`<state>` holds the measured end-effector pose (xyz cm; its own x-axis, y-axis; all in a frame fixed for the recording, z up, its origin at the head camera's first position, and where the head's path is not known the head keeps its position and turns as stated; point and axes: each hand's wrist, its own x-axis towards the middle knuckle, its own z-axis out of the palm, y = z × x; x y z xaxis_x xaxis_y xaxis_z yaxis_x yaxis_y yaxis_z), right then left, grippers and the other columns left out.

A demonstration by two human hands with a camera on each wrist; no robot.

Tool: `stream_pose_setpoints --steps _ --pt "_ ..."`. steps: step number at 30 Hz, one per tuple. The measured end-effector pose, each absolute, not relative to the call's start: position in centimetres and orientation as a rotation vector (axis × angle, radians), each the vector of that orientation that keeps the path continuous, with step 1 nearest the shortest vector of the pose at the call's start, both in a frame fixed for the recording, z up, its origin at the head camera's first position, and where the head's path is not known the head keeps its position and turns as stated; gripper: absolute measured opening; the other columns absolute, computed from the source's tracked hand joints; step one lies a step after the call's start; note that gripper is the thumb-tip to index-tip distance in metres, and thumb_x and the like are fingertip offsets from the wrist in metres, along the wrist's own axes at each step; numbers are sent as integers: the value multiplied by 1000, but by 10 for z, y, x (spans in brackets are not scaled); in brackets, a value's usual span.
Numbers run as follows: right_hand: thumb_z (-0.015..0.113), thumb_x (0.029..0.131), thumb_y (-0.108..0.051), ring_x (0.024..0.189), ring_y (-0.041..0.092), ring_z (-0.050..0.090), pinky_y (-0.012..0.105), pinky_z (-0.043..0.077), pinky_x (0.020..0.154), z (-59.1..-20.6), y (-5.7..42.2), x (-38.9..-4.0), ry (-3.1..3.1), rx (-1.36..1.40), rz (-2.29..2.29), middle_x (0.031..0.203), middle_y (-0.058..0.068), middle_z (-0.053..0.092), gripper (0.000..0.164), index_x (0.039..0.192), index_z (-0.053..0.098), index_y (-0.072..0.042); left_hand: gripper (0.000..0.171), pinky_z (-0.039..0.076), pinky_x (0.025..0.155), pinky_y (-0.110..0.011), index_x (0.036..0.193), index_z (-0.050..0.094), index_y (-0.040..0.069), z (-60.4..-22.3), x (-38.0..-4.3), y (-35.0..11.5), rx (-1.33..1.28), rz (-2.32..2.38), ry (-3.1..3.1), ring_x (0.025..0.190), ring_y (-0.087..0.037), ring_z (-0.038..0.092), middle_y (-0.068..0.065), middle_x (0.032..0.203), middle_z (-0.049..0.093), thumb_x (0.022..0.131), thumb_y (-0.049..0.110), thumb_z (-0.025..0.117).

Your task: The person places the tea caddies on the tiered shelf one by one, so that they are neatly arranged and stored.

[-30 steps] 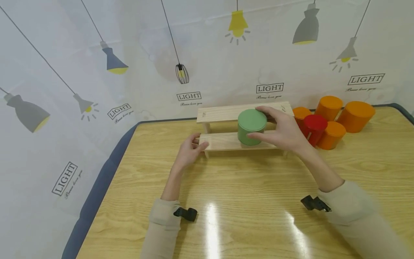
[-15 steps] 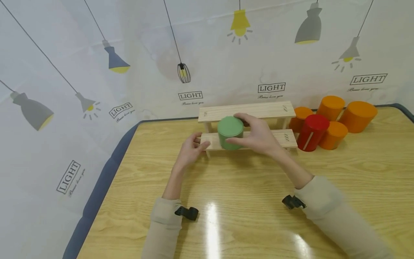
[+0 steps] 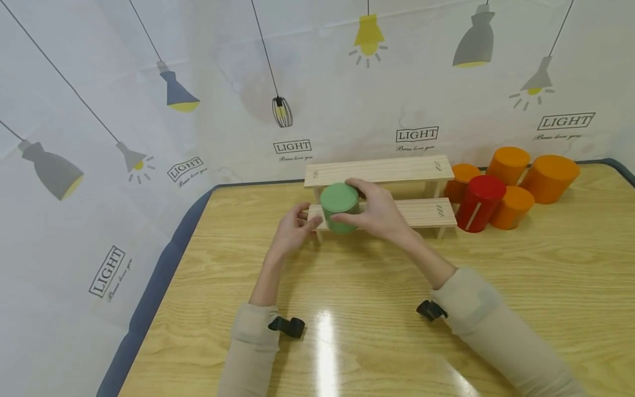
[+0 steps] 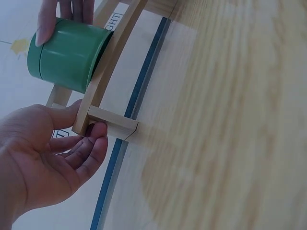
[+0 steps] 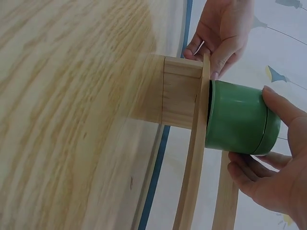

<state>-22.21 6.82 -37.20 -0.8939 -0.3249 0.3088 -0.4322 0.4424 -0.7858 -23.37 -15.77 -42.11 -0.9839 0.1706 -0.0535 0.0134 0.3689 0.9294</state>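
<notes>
A round green canister (image 3: 339,205) with a lid is at the left end of the lower step of a wooden two-step rack (image 3: 421,212). My right hand (image 3: 379,212) grips it from the right, thumb on the near side and fingers on the far side. In the right wrist view the canister's base (image 5: 214,115) is right at the board, slightly tilted from it. My left hand (image 3: 291,231) pinches the left end of that lower board, thumb on top and fingers curled beneath, as the left wrist view shows.
Right of the rack stand a red canister (image 3: 480,204) and several orange canisters (image 3: 550,179), close together. The rack's upper step (image 3: 377,171) runs along the back, near a wall covering (image 3: 223,110) printed with lamps. A dark blue edge (image 3: 163,270) borders the wooden table at the left.
My right hand has carried the green canister leftward along the lower step, from its middle to its left end. My left hand keeps its hold on the board.
</notes>
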Motion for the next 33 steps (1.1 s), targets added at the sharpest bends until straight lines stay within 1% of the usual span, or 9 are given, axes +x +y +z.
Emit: stream_pose_setpoints --steps 5,9,13,16,18,23,24,27,33 --pt "89 79 -30 114 33 60 47 54 98 -373 67 -223 -2610 633 1420 129 19 61 79 141 52 1 60 62 84 -36 148 41 -6 -420 -233 -157 171 1690 2476 101 -32 64 -22 117 59 99 16 67" --pt "88 80 -35 117 36 56 53 50 101 -371 67 -222 -2665 583 1359 133 22 57 85 147 48 -2 59 62 84 -37 147 42 -6 -420 -233 -156 174 1699 2470 100 -32 64 -22 116 59 100 16 67" --pt "87 81 -37 116 36 55 54 48 100 -371 68 -223 -2698 556 1328 131 23 57 87 150 45 -5 60 61 85 -38 148 41 -5 -421 -233 -157 180 1700 2469 101 -32 63 -21 118 58 100 18 67" --pt "86 82 -37 114 34 55 52 48 100 -371 67 -224 -2710 557 1326 129 22 57 87 151 43 -5 60 61 85 -37 148 42 -4 -421 -232 -157 179 1695 2473 101 -29 63 -20 118 57 100 20 67" --pt "86 83 -37 115 34 54 52 47 101 -370 67 -224 -2721 561 1331 130 22 57 89 152 41 -3 59 61 86 -38 148 41 -4 -415 -229 -156 166 1689 2467 102 -29 62 -20 119 57 100 19 67" --pt "86 82 -40 121 34 52 54 45 106 -368 69 -221 -2750 561 1345 136 22 54 97 155 34 -2 59 61 86 -38 149 40 -4 -416 -229 -156 146 1681 2467 103 -30 62 -20 120 56 100 18 66" --pt "85 82 -41 122 34 52 54 45 106 -367 70 -220 -2749 562 1350 137 22 53 98 155 34 -2 59 61 85 -36 148 41 -3 -421 -231 -158 150 1685 2473 102 -29 62 -19 119 57 100 19 67" --pt "85 82 -43 123 34 53 53 47 105 -366 76 -219 -2730 570 1358 138 22 53 97 155 34 -2 59 61 85 -37 148 42 -3 -422 -232 -158 145 1683 2479 103 -29 62 -19 119 57 100 19 68" --pt "83 85 -39 120 35 55 54 49 103 -364 92 -219 -2659 569 1374 135 23 55 89 151 40 0 58 60 85 -38 147 43 -3 -422 -232 -158 129 1681 2487 102 -28 61 -18 119 57 99 19 68"
